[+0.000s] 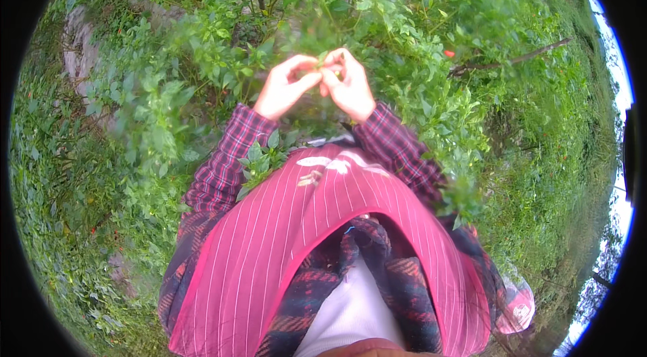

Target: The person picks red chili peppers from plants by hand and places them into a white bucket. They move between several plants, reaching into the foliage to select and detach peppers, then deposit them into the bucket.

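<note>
My left hand [284,85] and my right hand [349,85] meet at the fingertips in front of my chest, among leafy pepper-like plants [212,33]. Between the fingertips is a small green plant piece [320,60], perhaps a leaf or stem; its exact kind is too blurred to tell. Both hands pinch at it with thumb and fingers. Plaid sleeves cover both wrists. Below the hands lies the front of a red striped apron [273,205] with a pale leaf pattern.
Dense green plants surround me, with small red fruits [449,54] here and there. A bare brown branch [515,60] sticks out at the right. Pale ground [80,49] shows at the upper left. A clear plastic bag [518,306] with something red and white is by my side at the lower right.
</note>
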Tool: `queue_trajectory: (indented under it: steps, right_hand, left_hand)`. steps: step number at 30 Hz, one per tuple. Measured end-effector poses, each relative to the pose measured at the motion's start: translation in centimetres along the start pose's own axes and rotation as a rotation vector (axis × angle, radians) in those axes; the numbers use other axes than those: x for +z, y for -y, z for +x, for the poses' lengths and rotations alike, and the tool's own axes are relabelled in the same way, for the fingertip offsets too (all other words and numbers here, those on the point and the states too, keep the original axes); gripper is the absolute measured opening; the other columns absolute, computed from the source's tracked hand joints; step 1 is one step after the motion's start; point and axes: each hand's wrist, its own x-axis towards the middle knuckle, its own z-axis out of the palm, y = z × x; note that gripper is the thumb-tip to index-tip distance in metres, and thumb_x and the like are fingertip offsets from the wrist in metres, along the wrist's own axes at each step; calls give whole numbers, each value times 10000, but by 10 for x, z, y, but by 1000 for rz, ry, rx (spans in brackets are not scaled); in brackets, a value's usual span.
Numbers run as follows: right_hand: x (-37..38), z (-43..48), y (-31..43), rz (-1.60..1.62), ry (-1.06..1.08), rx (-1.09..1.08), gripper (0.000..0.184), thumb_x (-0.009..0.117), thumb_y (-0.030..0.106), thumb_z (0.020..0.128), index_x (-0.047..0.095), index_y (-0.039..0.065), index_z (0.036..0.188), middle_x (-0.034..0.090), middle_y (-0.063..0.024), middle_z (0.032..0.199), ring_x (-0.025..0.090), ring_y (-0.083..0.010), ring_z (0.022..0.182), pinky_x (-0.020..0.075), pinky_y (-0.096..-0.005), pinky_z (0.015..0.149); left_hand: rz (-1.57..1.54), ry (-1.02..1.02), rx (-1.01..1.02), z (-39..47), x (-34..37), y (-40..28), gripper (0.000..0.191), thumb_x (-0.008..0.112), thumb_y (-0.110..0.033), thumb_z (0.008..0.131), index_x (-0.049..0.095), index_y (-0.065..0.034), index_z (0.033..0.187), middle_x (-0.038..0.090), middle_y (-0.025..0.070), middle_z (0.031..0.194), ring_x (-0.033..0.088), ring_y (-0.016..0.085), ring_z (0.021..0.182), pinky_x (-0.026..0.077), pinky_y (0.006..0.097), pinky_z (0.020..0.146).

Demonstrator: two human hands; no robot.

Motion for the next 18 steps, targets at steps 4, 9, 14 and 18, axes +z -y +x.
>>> queue_trajectory:
  steps: [4,9,14,18]
  right_hand:
    - [-17,-2,2,129,-8,93,120,495,-16,824,411,22,902,524,-48,689,498,-90,504,388,-213,433]
    - [-33,-10,10,61,-23,134,116,489,-7,830,409,16,909,532,-56,692,506,-93,489,385,-217,423]
    - [-43,-13,18,4,-30,138,112,477,-2,834,421,11,930,532,-62,692,518,-99,488,389,-222,426]
    - [-50,-14,25,36,-77,139,129,481,5,837,434,-4,956,530,-63,692,518,-101,488,400,-230,432]
  left_hand:
    - [186,6,169,8,10,1,285,660,-63,742,590,-23,1015,539,47,929,551,128,814,463,237,704]
    - [525,-95,334,12,30,-7,208,674,-74,700,631,-56,903,543,61,841,552,153,739,466,256,649]
    - [711,-52,484,21,39,-22,126,668,-77,684,603,-34,784,538,69,736,540,193,689,445,286,604]
    - [775,-48,532,27,52,-29,112,665,-50,661,569,-29,716,520,74,712,521,214,669,423,304,588]
